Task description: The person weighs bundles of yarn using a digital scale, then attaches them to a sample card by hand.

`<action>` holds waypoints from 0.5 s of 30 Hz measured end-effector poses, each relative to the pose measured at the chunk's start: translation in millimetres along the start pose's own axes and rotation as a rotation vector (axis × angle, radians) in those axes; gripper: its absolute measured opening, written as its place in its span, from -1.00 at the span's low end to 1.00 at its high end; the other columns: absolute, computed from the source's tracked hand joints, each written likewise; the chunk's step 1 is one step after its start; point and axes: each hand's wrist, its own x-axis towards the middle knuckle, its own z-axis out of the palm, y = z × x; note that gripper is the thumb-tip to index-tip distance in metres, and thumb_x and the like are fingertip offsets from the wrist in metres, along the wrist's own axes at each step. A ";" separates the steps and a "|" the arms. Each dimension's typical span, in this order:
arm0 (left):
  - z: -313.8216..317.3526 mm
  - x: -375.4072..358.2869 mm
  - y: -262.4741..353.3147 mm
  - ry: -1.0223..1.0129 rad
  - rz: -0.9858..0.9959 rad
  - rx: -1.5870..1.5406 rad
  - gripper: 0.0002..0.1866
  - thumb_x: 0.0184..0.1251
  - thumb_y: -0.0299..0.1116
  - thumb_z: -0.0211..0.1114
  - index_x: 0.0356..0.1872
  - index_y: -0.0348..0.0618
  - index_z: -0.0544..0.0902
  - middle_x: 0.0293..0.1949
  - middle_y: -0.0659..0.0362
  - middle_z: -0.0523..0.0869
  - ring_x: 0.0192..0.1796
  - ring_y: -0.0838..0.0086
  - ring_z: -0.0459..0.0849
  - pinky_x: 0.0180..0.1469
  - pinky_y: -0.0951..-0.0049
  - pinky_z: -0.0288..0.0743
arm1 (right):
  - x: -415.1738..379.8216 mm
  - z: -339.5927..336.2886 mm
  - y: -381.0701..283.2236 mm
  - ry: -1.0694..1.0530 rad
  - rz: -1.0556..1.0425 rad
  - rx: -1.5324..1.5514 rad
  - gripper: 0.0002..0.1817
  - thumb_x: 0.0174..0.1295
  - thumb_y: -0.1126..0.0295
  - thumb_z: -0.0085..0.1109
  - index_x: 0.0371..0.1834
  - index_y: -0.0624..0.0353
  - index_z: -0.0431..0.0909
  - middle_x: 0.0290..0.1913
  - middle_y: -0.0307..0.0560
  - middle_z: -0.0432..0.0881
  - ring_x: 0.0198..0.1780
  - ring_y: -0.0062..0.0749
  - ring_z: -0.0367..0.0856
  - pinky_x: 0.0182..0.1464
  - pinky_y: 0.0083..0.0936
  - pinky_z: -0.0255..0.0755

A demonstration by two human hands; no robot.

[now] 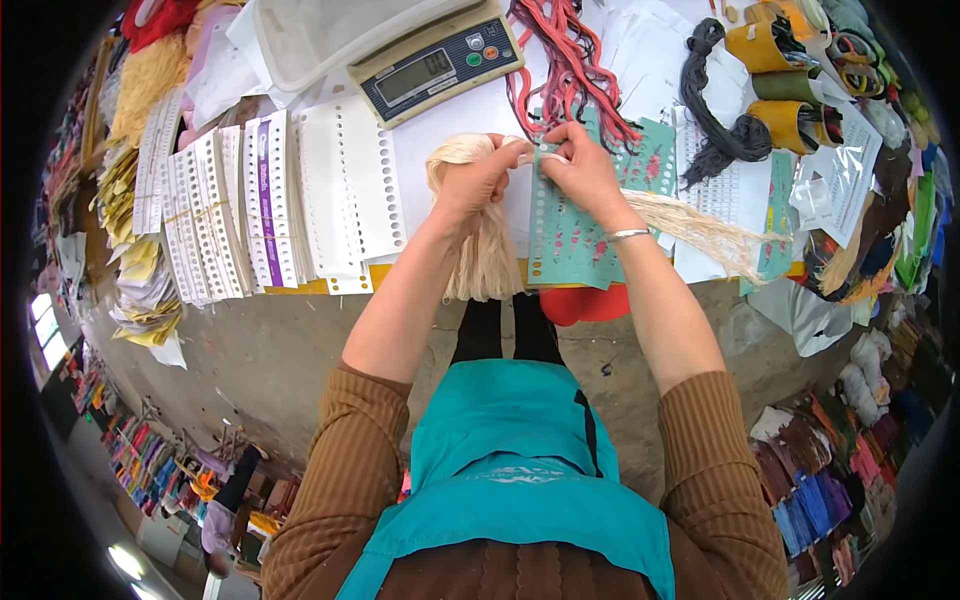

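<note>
My left hand (pixel 482 180) is closed around the upper part of a cream skein of thread (pixel 484 262), whose loose ends hang over the table's front edge. Close beside it, my right hand (pixel 582 172) pinches a cream strand (pixel 543 157) that runs across from the skein. A thinner bundle of cream thread (pixel 695 222) lies spread out to the right of my right wrist. Under my right hand are green cards (pixel 568 250) with punched holes and pink marks.
A digital scale (pixel 437 68) with a clear plastic tub (pixel 310 40) stands at the back. White perforated cards (pixel 345 190) lie in stacks on the left. Red-pink thread (pixel 570 60) and a dark grey skein (pixel 715 110) lie at the back right.
</note>
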 end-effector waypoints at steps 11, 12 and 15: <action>-6.8 -2.7 -6.4 0.037 0.028 -0.074 -0.80 0.31 -0.23 0.32 -0.26 -0.13 0.60 -0.55 0.36 0.51 -0.59 0.75 0.32 -0.56 0.69 0.17 | -0.3 -0.4 -1.2 -0.009 0.021 -0.001 -0.63 0.03 0.33 0.23 -0.07 0.17 0.48 -0.52 -0.24 0.54 -0.47 -0.55 0.50 -0.35 -0.54 0.38; -6.3 -3.8 -5.3 0.030 0.033 -0.055 -0.81 0.31 -0.24 0.32 -0.26 -0.13 0.60 -0.55 0.36 0.50 -0.59 0.75 0.32 -0.56 0.69 0.17 | -0.2 -0.4 -0.9 -0.012 0.021 -0.001 -0.63 0.03 0.33 0.23 -0.07 0.17 0.48 -0.52 -0.24 0.53 -0.47 -0.55 0.49 -0.35 -0.55 0.38; -2.7 -5.4 -4.4 0.001 0.008 -0.232 -0.80 0.29 -0.25 0.33 -0.21 -0.14 0.61 -0.51 0.36 0.53 -0.60 0.75 0.31 -0.56 0.70 0.16 | 0.3 0.1 -0.2 -0.012 0.022 0.004 -0.63 0.04 0.32 0.24 -0.08 0.17 0.48 -0.53 -0.25 0.53 -0.48 -0.56 0.48 -0.37 -0.55 0.38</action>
